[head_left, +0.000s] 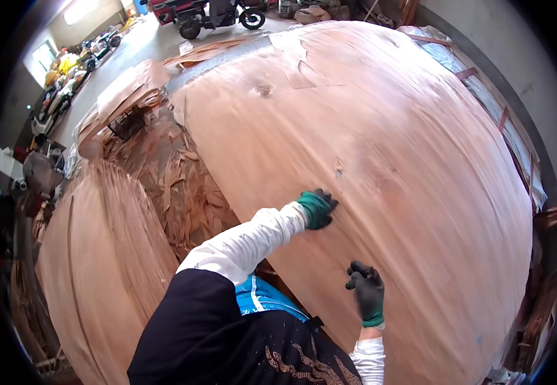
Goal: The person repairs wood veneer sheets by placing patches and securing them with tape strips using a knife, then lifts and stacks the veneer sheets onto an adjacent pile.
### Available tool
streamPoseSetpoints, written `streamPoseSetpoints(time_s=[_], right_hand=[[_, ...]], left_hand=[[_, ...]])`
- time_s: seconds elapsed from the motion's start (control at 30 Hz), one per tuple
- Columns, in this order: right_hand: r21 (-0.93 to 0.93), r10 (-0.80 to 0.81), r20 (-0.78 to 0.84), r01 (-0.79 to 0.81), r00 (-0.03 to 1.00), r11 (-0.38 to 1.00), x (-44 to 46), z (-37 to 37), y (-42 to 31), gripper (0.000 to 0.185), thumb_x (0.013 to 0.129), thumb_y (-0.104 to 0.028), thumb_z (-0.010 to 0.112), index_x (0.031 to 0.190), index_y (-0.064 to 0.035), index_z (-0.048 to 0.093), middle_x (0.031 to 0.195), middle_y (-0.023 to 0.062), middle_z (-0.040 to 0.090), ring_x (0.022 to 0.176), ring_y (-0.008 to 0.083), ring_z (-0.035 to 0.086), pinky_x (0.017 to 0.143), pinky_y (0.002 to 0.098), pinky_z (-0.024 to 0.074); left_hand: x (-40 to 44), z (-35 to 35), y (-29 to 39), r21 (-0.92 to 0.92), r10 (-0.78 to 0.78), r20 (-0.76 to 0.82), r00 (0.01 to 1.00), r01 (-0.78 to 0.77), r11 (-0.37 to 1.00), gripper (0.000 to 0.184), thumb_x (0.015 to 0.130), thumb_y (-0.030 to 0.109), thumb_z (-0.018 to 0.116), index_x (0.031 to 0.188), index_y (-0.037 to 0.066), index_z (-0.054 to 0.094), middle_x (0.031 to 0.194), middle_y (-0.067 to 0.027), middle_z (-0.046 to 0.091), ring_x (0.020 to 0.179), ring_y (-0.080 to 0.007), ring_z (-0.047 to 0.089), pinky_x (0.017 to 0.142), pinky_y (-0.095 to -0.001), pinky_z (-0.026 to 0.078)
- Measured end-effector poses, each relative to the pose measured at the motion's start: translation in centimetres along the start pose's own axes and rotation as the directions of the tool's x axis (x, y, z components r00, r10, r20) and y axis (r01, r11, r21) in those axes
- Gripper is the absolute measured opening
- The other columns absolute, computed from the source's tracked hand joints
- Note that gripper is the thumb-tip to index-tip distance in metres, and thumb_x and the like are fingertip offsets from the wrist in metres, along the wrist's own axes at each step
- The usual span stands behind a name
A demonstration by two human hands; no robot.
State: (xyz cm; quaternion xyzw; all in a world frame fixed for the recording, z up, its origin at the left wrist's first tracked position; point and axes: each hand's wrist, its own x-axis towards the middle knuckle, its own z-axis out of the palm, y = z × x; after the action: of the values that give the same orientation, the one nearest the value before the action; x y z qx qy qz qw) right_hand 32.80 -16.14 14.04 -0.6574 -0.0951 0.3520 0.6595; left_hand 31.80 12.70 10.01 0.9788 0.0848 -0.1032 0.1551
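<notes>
A broad stack of thin wood veneer sheets point(278, 147) spreads before me, its top sheet pale reddish-brown with knots and long ripples. My left hand point(318, 209), in a green glove with dark fingers, reaches across to the middle of the top sheet. Its fingers are slightly bent and apart, with nothing visible in them. Nearer my body, on the right, my right hand point(367, 292) is over the same sheet in a dark-palmed glove with a green cuff. Those fingers are loosely bent and apart, and nothing shows between them.
To the left lies another veneer stack point(92, 256) with ragged edges. Torn veneer scraps point(188, 186) cover the floor between the stacks. A motor tricycle point(208, 16) stands at the back. A wall point(516, 58) and a wooden frame point(468, 74) run along the right.
</notes>
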Motion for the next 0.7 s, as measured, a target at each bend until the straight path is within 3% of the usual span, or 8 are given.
streamPoseSetpoints(time_s=[0.07,0.17,0.2,0.27,0.33,0.47,0.6,0.7], right_hand=[[-0.048,0.021,-0.018,-0.022,1.0,0.999,3.1,4.7,-0.3,0.02,0.089,-0.004,0.061,0.108,0.0036,0.065,0.095,0.0072,0.067,0.076,0.0153,0.062,0.065,0.0279,0.0509],[-0.079,0.083,-0.106,-0.091,0.991,0.993,8.7,9.6,1.5,0.016,0.088,-0.01,0.067,0.099,0.0004,0.067,0.086,0.006,0.067,0.072,0.0133,0.062,0.06,0.0287,0.0507],[-0.266,0.034,-0.179,-0.082,0.983,0.961,10.4,9.8,4.0,0.015,0.087,-0.013,0.069,0.096,-0.0006,0.067,0.081,0.006,0.066,0.07,0.0128,0.062,0.059,0.0287,0.0504],[-0.594,-0.083,-0.284,-0.107,0.955,0.797,12.6,9.7,8.7,0.016,0.084,-0.017,0.072,0.088,-0.0027,0.067,0.072,0.0062,0.065,0.065,0.012,0.061,0.059,0.0287,0.0499],[-0.388,0.11,-0.478,-0.322,0.871,0.864,12.5,11.3,8.3,0.019,0.081,-0.022,0.072,0.079,-0.0052,0.063,0.067,0.0112,0.066,0.053,0.017,0.061,0.051,0.0312,0.0479],[-0.449,0.067,-0.557,-0.368,0.828,0.814,12.8,13.6,5.8,0.016,0.079,-0.017,0.072,0.079,-0.0033,0.064,0.063,0.0106,0.064,0.052,0.0138,0.059,0.049,0.0314,0.0474],[-0.618,-0.045,-0.55,-0.37,0.834,0.694,12.9,11.9,7.8,0.015,0.078,-0.014,0.073,0.083,-0.0019,0.065,0.061,0.0091,0.062,0.055,0.0117,0.06,0.05,0.03,0.048],[-0.352,0.175,-0.588,-0.445,0.79,0.823,13.1,12.7,6.2,0.006,0.08,-0.004,0.067,0.086,-0.0012,0.065,0.065,0.0074,0.062,0.056,0.0152,0.058,0.051,0.0309,0.0462]], left_hand=[[0.1,-2.3,-2.5,-0.095,0.157,0.057,0.986,-0.151,0.984,0.053,0.088,0.039,0.057,0.132,0.01,0.053,0.135,-0.0183,0.052,0.122,-0.0372,0.05,0.1,-0.0463,0.044],[1.4,-3.0,-10.2,-0.477,0.37,-0.215,0.904,-0.428,0.768,0.046,0.09,0.033,0.059,0.129,0.01,0.056,0.129,-0.0187,0.057,0.119,-0.0366,0.053,0.101,-0.0439,0.044],[1.9,-4.2,-13.0,-0.517,0.313,-0.261,0.913,-0.406,0.754,0.04,0.091,0.028,0.061,0.125,0.008,0.059,0.126,-0.019,0.059,0.118,-0.0357,0.055,0.102,-0.0427,0.043],[4.5,-5.6,-21.6,-0.394,0.277,-0.384,0.881,-0.427,0.814,0.039,0.091,0.025,0.06,0.125,0.008,0.058,0.125,-0.0187,0.06,0.115,-0.0357,0.056,0.101,-0.0429,0.044],[7.0,-8.8,-29.6,-0.167,0.178,-0.465,0.867,-0.283,0.944,0.04,0.087,0.012,0.058,0.127,0.01,0.058,0.127,-0.0151,0.06,0.112,-0.0345,0.058,0.096,-0.044,0.047],[14.7,-15.6,-39.3,0.212,-0.074,-0.268,0.96,0.134,0.968,0.068,0.083,0.007,0.057,0.146,0.018,0.036,0.15,-0.011,0.038,0.137,-0.0301,0.039,0.111,-0.0459,0.031],[20.8,-18.0,-41.3,0.353,-0.053,-0.181,0.982,0.115,0.928,0.083,0.082,0.017,0.065,0.152,0.021,0.02,0.157,-0.0072,0.025,0.145,-0.0286,0.023,0.116,-0.0489,0.021],[25.0,-18.2,-42.1,0.468,0.074,-0.144,0.987,0.003,0.884,0.081,0.082,0.021,0.066,0.151,0.02,0.023,0.157,-0.0064,0.026,0.146,-0.0271,0.022,0.117,-0.0489,0.018]])
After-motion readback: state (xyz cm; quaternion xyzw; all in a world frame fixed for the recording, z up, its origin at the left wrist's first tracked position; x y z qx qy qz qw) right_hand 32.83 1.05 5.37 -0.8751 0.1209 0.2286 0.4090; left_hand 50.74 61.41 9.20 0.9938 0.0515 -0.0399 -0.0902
